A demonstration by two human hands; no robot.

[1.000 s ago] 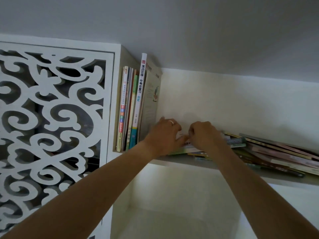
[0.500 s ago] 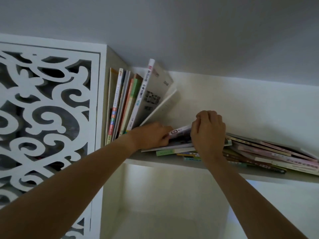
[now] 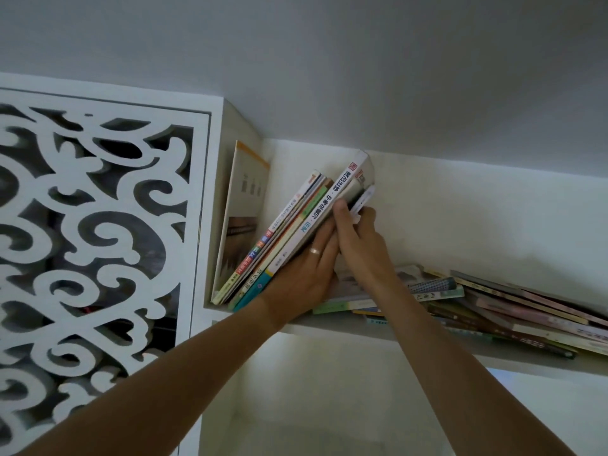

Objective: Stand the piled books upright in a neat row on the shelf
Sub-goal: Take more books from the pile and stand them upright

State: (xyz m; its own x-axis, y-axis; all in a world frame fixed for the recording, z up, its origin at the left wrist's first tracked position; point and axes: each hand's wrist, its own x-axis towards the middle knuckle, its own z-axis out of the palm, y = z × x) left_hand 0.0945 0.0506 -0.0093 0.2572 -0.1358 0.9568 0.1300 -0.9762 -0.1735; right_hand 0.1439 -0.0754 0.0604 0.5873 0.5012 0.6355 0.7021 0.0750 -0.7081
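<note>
Nearest to me, two bare forearms reached up toward the high shelf (image 3: 345, 327). The left hand (image 3: 304, 274), a ring on one finger, lay flat and open against the underside of the leaning books (image 3: 296, 232), propping them, I judged, so the bundle would not slide down to the right. The right hand (image 3: 362, 245) had its grip closed on a thin white book (image 3: 363, 200), thumb on one face and fingers behind, pressing it in against the thick white-spined book (image 3: 332, 205), apparently to add it to the row.

The leaning books were tilted well to the right, not yet upright, and a gap stood between them and a pale book with an orange edge (image 3: 245, 209) against the left wall of the shelf.

Right of the hands, the pile of flat books (image 3: 510, 311) lay overlapping on the shelf, spines toward me, much of the job undone. That pile crowded the row's foot. On the left, a white scrollwork panel (image 3: 98, 241) closed off the next bay. Beyond was bare white wall.
</note>
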